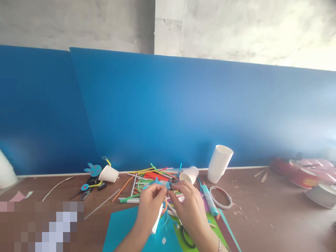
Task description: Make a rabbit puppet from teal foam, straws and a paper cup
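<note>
My left hand (152, 203) is closed in a pinch at a small blue paper cutout (158, 180) with pointed tips. Just beside it, my right hand (191, 206) has its thumb and forefinger pinched at the same cutout's right side. The fingers hide much of the piece. Below my hands lie a blue paper sheet (126, 227), small blue paper scraps (165, 220) and a white strip (157, 220). Black-handled scissors (187, 239) rest partly under my right wrist on green paper (217, 232).
Behind my hands spreads a pile of coloured straws (141, 173). A white paper cup (189, 174) lies there; a taller stack of cups (219, 163) stands right, near a glue stick (209, 200) and tape roll (221, 197). At left lies a cup figure (109, 174) with a blue rabbit-like head.
</note>
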The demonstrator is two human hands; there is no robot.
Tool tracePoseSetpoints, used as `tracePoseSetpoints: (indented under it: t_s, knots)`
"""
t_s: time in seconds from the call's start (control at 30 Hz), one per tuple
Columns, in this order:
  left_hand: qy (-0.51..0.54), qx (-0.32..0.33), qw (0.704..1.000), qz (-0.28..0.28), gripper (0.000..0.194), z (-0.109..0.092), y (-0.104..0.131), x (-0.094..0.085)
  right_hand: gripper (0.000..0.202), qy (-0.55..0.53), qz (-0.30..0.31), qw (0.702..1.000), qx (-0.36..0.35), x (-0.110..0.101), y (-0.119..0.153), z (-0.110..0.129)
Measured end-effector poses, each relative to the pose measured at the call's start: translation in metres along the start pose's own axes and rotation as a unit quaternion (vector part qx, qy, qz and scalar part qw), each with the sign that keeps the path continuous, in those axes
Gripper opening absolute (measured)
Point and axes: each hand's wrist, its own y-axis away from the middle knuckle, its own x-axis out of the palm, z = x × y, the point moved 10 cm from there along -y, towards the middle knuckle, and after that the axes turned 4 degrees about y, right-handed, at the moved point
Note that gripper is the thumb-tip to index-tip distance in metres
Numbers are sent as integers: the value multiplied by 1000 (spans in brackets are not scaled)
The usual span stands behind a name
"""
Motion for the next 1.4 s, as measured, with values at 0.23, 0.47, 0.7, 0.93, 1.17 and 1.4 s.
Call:
tracePoseSetpoints:
  t_s: [0.23, 0.47, 0.7, 0.93, 1.17, 1.4]
  knots:
    - [29, -25, 999, 10, 25, 0, 1, 2, 14, -176, 89, 979, 51, 20, -6, -15]
    - [38, -47, 997, 54, 26, 2, 1, 11, 14, -207, 98, 973, 39, 16, -6, -5]
    - [20, -27, 997, 69, 34, -3, 1, 11, 21, -242, 127, 959, 73, 23, -5, -15]
    - [34, -36, 996, 69, 29, -2, 3, 14, 22, -267, 153, 947, 95, 32, -4, -22]
    - [5, -31, 996, 84, 21, -3, 0, 15, 17, -213, 162, 962, 60, 27, -3, -17]
    - [-14, -27, 997, 67, 22, -2, -1, 10, 15, -214, 157, 960, 89, 30, -3, -22]
